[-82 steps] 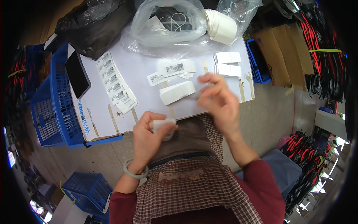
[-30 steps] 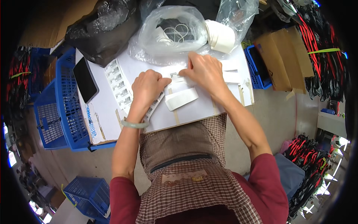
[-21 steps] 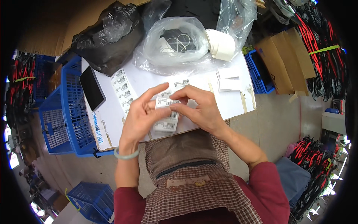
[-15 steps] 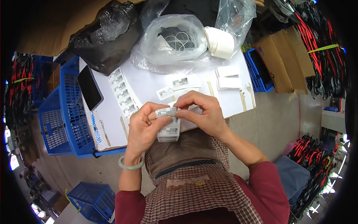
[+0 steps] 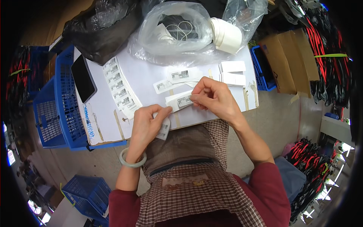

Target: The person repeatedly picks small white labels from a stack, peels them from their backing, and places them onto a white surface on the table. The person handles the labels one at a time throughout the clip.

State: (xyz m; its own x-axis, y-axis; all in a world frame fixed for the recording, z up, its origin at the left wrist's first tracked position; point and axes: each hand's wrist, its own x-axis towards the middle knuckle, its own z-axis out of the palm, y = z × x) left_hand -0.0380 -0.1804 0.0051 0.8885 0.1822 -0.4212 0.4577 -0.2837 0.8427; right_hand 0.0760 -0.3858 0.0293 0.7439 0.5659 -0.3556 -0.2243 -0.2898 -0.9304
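My left hand (image 5: pixel 148 123) is closed round a strip of barcode labels (image 5: pixel 163 129), whose end hangs below the fingers at the table's near edge. Its thumb tip reaches the left end of a white card (image 5: pixel 170 99) on the table. Between the thumb and fingers of my right hand (image 5: pixel 219 101) is the right end of a single barcode label (image 5: pixel 184 101). This label lies over the white card; whether it is stuck down all along, I cannot tell. Just beyond are a few white cards with barcode labels (image 5: pixel 177 75), overlapping each other.
Long label sheets (image 5: pixel 118 85) lie on the left of the white table (image 5: pixel 147 81), beside a dark phone (image 5: pixel 83 78). Small white card stacks (image 5: pixel 232 73) sit at the right. Plastic bags (image 5: pixel 174 49) and a white roll (image 5: pixel 227 36) occupy the back. Blue crates (image 5: pixel 62 109) stand left.
A single label has come away from the strip and now lies over a white card, held by my right hand, which moved right. My left hand keeps the strip, now lower in its grasp.
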